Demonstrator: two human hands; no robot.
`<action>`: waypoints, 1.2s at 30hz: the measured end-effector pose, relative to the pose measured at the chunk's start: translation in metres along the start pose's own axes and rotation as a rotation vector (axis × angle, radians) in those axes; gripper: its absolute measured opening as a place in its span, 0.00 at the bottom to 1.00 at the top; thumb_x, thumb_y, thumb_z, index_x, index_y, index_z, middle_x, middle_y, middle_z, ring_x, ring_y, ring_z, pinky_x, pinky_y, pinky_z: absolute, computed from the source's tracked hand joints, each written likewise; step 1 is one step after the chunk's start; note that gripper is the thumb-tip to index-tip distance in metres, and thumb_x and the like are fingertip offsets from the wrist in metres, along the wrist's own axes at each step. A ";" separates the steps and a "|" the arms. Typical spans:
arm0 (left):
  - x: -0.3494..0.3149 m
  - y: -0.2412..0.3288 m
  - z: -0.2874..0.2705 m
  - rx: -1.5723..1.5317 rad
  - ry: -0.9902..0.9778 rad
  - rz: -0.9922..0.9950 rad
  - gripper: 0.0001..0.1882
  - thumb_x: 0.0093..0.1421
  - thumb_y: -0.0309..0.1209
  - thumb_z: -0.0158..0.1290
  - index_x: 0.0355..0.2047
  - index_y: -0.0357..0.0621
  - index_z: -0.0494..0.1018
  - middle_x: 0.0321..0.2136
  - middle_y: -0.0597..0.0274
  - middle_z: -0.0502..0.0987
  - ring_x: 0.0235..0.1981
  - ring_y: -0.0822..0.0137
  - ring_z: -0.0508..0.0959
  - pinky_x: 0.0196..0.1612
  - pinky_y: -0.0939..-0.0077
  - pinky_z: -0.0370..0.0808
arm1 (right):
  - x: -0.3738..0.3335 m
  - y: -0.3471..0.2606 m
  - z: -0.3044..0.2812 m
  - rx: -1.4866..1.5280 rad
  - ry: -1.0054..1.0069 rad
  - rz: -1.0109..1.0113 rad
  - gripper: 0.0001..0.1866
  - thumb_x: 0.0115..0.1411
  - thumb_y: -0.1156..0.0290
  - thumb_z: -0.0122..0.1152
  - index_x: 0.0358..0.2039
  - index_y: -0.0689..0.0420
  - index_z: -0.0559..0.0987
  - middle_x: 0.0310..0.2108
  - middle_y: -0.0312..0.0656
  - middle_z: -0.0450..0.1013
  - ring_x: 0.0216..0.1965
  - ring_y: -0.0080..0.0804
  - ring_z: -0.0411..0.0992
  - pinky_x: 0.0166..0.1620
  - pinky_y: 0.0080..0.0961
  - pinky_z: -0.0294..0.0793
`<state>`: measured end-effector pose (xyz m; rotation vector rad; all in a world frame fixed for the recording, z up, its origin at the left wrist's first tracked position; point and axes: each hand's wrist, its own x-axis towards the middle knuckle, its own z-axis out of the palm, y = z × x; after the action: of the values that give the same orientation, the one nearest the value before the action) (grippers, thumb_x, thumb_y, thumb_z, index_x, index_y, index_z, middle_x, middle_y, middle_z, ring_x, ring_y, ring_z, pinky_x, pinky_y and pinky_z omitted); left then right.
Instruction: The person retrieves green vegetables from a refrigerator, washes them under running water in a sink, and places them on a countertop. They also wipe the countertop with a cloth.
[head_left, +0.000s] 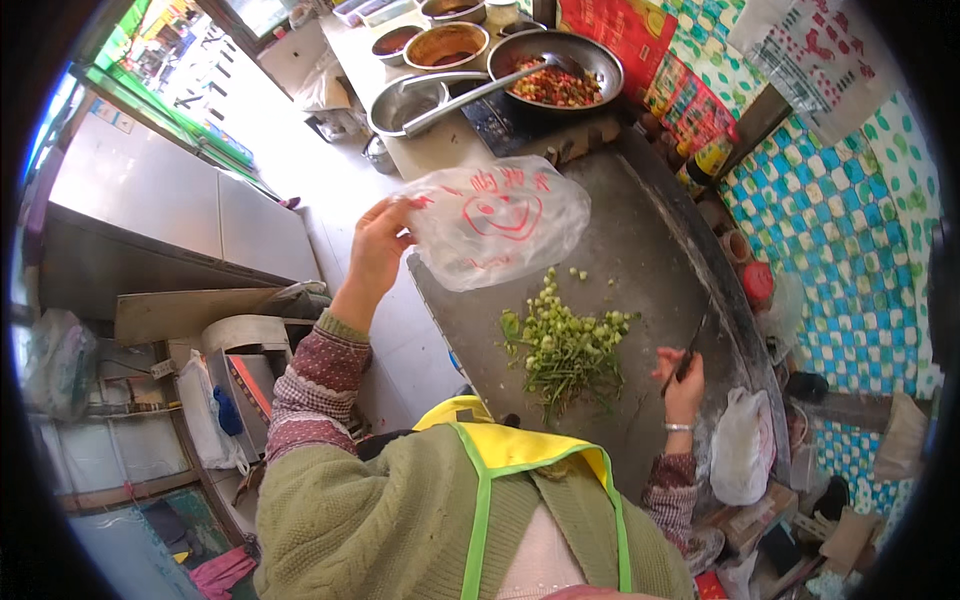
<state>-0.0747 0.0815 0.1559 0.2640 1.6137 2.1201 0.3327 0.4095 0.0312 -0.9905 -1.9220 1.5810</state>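
My left hand [380, 242] pinches the edge of a thin clear plastic bag [515, 240] with a red smiling face printed on it. The bag hangs spread out above the dark grey counter [470, 320]. On that counter lies a loose heap of green stalks with small pale round buds or pieces [570, 345]; a few bits have rolled off at its far side. My right hand [684, 390] is at the right side of the heap, closed around the dark handle of what looks like a knife [690, 352], its slim dark end pointing away from me.
Beyond the bag stand a pan of chopped red and green food [560, 88], a metal basin [400, 105] and several bowls [447, 47]. Bottles [705, 160] and a red-lidded jar [757, 283] line the right wall. A white plastic bag [743, 447] sits near my right forearm.
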 end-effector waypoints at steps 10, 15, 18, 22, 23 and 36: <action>-0.073 0.018 -0.071 0.064 -0.280 0.164 0.12 0.67 0.30 0.51 0.47 0.42 0.80 0.38 0.62 0.79 0.38 0.67 0.77 0.43 0.69 0.76 | 0.024 -0.108 0.132 0.351 -0.285 -0.153 0.16 0.65 0.65 0.65 0.46 0.57 0.71 0.56 0.52 0.73 0.37 0.25 0.78 0.33 0.16 0.74; -0.148 0.022 -0.098 0.878 -0.471 0.609 0.18 0.52 0.22 0.61 0.44 0.52 0.82 0.35 0.64 0.71 0.38 0.65 0.75 0.41 0.71 0.75 | 0.011 -0.145 0.252 0.399 -0.464 -0.176 0.29 0.59 0.48 0.70 0.47 0.57 0.70 0.50 0.48 0.75 0.33 0.23 0.76 0.28 0.17 0.71; -0.190 0.024 -0.132 1.301 -0.380 0.825 0.20 0.49 0.24 0.60 0.45 0.55 0.81 0.35 0.64 0.70 0.39 0.65 0.75 0.42 0.72 0.76 | -0.009 -0.153 0.314 0.494 -0.537 0.019 0.22 0.58 0.58 0.73 0.42 0.56 0.71 0.31 0.33 0.70 0.23 0.18 0.67 0.25 0.15 0.65; -0.249 0.030 -0.201 1.516 -0.238 0.801 0.25 0.50 0.25 0.56 0.51 0.55 0.79 0.35 0.65 0.70 0.40 0.65 0.75 0.43 0.73 0.77 | -0.045 -0.157 0.393 0.329 -0.519 0.095 0.14 0.58 0.71 0.71 0.35 0.53 0.71 0.25 0.31 0.71 0.21 0.18 0.67 0.23 0.15 0.62; -0.265 0.033 -0.220 1.552 -0.152 0.748 0.25 0.50 0.25 0.56 0.51 0.54 0.79 0.36 0.65 0.70 0.41 0.65 0.75 0.43 0.73 0.77 | -0.055 -0.159 0.412 0.356 -0.507 0.086 0.14 0.57 0.74 0.70 0.34 0.53 0.71 0.24 0.30 0.71 0.20 0.18 0.66 0.23 0.15 0.62; -0.503 0.122 -0.417 1.145 0.714 0.324 0.06 0.49 0.23 0.62 0.26 0.46 0.76 0.39 0.61 0.81 0.54 0.54 0.75 0.63 0.56 0.63 | -0.223 -0.223 0.602 0.218 -1.182 -0.222 0.16 0.54 0.79 0.64 0.44 0.61 0.73 0.36 0.37 0.75 0.34 0.22 0.74 0.36 0.19 0.74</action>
<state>0.1620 -0.5366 0.2102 0.1043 3.2777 1.2443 -0.0209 -0.1631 0.1266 0.4045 -2.2821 2.4153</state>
